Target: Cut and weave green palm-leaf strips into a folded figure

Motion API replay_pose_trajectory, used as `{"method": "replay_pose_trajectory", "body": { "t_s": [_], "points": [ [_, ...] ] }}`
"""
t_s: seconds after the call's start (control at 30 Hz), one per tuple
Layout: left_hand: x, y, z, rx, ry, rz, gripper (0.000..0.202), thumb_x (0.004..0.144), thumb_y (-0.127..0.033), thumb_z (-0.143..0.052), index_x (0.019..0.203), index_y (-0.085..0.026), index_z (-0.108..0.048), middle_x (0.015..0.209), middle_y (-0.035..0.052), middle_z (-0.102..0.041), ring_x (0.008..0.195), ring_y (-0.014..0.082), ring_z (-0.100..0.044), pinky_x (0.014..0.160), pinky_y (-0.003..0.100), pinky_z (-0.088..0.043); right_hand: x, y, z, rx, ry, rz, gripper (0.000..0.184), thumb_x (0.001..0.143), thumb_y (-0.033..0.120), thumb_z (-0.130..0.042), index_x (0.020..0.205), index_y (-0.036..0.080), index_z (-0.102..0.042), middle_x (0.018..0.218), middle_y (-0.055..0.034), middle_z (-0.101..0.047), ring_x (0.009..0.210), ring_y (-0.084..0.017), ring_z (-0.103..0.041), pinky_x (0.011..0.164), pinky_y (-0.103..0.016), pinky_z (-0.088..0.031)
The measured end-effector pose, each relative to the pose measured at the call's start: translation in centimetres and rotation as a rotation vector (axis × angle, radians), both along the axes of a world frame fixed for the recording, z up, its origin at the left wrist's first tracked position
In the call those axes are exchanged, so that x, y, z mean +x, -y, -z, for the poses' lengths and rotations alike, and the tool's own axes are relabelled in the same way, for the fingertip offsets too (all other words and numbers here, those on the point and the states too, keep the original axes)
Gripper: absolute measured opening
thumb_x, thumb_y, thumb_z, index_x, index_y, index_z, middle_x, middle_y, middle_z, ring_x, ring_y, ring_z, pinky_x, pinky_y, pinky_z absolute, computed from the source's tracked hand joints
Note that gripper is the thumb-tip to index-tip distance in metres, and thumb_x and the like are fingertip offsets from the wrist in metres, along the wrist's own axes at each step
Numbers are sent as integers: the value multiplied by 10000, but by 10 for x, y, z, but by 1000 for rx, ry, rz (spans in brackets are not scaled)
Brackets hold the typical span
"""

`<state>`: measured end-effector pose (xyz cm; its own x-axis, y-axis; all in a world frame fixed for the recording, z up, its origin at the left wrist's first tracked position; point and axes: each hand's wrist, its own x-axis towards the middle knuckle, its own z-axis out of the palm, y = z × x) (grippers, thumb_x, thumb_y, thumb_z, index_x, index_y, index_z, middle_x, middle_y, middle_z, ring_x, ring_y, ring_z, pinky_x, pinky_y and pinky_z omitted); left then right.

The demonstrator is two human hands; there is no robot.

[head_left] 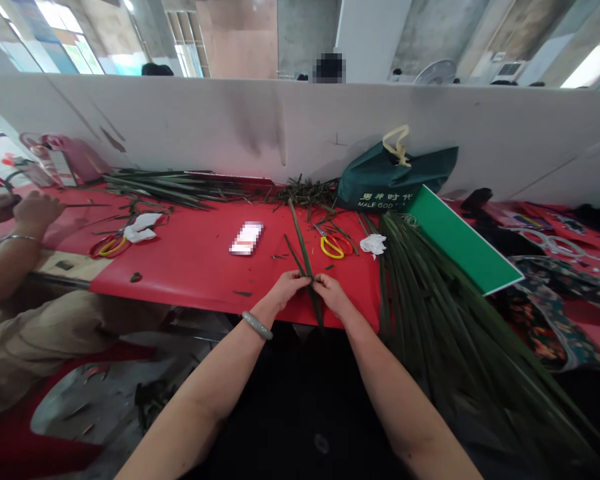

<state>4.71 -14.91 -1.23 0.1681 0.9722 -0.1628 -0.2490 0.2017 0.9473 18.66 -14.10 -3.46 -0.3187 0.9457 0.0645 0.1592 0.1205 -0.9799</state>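
Observation:
My left hand and my right hand meet at the near edge of the red table. Both pinch long green leaf strips that run away from me across the table and cross between my fingers. One strip end hangs down below the table edge. A grey bangle sits on my left wrist. Yellow-handled scissors and a crumpled white tissue lie just beyond my right hand.
A big bundle of green leaves slopes off the table at right, beside a green board and a dark green bag. More leaves lie at the back left. A phone lies mid-table. Another person's hands work at left.

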Motion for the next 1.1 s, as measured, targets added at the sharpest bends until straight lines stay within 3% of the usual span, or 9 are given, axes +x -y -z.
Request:
{"method": "replay_pose_trajectory", "body": {
  "t_s": [0.3,0.7,0.9,1.1],
  "points": [
    [1,0,5,5,44,-3,239,555,-243,-658,747,-104,-631,607,13,-604,526,91,-511,566,238,-398,-6,0,4,-100,-90,29,169,742,362,-444,787,201,-469,603,25,-551,518,-120,-530,513,-253,-435],
    [5,-1,8,64,-16,-12,153,597,-202,-584,712,-103,-603,546,2,-576,475,90,-504,510,228,-400,-8,-1,13,-1,-45,105,168,770,358,-408,796,204,-469,574,36,-542,494,-120,-526,509,-261,-440],
    [8,-3,12,68,-53,-134,147,558,-132,-564,699,-111,-603,594,6,-600,505,87,-511,506,206,-397,-9,0,13,34,26,95,165,748,347,-444,818,198,-465,598,38,-554,520,-110,-535,531,-248,-437],
    [6,-5,10,29,5,-227,154,552,-193,-613,686,-117,-603,613,15,-613,543,95,-522,543,214,-403,-9,0,9,17,41,69,189,734,344,-456,839,190,-485,606,32,-564,508,-102,-529,497,-229,-423]
  ]
}}
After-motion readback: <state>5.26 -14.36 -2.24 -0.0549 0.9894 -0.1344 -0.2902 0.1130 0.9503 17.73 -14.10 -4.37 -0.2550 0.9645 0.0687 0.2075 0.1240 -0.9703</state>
